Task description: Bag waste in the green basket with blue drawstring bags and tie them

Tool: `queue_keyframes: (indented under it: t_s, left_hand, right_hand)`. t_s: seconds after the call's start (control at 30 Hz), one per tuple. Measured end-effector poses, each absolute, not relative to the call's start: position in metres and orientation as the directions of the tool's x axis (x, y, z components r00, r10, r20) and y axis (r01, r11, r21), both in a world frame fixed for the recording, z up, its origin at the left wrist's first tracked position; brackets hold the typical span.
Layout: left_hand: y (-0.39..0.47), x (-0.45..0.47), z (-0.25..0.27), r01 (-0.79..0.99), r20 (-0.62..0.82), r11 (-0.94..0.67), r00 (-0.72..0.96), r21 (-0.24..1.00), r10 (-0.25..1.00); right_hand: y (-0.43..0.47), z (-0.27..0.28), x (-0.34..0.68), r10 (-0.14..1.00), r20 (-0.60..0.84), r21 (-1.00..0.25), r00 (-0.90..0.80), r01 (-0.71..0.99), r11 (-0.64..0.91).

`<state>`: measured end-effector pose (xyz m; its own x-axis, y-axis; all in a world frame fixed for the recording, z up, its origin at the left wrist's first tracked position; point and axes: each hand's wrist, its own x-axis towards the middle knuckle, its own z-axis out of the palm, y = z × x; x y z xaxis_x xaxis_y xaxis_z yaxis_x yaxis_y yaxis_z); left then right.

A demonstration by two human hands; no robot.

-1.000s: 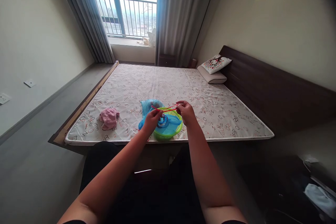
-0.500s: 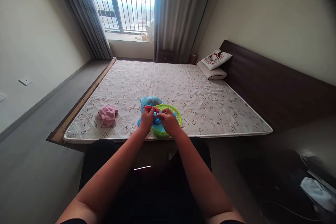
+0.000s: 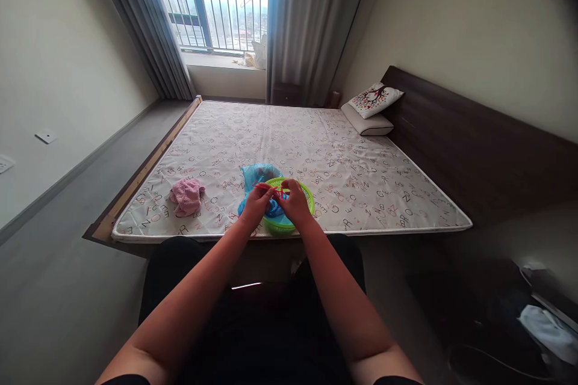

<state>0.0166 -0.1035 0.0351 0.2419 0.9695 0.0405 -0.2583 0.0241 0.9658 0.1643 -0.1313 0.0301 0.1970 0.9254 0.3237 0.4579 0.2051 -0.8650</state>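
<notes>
Bright-green round plastic basket is directly under both hands, on the white letter-print mattress, w/ blue plastic inside, partly hidden by the hands. Thin light-blue plastic bag sits just beyond L hand, beside the basket; contents too dim to ID. L hand pinches a thin red cord, which runs btwn the hands above the basket; R hand has its fingers at the same cord, can't tell if they grip it. Vs. 1 s ago: hands were apart w/ cord stretched btwn them, now close together, cord bunched. Mattress front edge is just nearer the person than the hands; open mattress to R and beyond; fuzzy pink cloth well L of L hand.
</notes>
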Motion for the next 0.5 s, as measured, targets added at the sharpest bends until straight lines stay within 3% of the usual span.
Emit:
queue_keyframes:
  t_s: [0.17, 0.3, 0.4, 0.5]
  left_hand:
    - [-0.106, 0.014, 0.034, -0.168, 0.038, 0.015, 0.307, 0.986, 0.951]
    - [-0.112, 0.012, 0.030, 0.028, 0.209, -0.219, 0.196, 0.975, 0.958]
    - [-0.113, 0.009, 0.023, 0.161, 0.284, -0.309, 0.158, 0.937, 0.946]
    - [-0.113, 0.006, 0.017, 0.208, 0.238, -0.256, 0.108, 0.944, 0.965]
  right_hand:
    - [-0.125, 0.031, 0.170, 0.981, 0.173, -0.884, 0.087, 0.453, 0.116]
    - [-0.122, 0.026, 0.173, 0.994, 0.101, -0.891, 0.047, 0.448, 0.069]
    - [-0.124, 0.024, 0.176, 0.999, -0.001, -0.966, 0.051, 0.259, -0.014]
    - [-0.130, 0.028, 0.182, 0.997, -0.075, -0.997, -0.011, 0.009, -0.074]
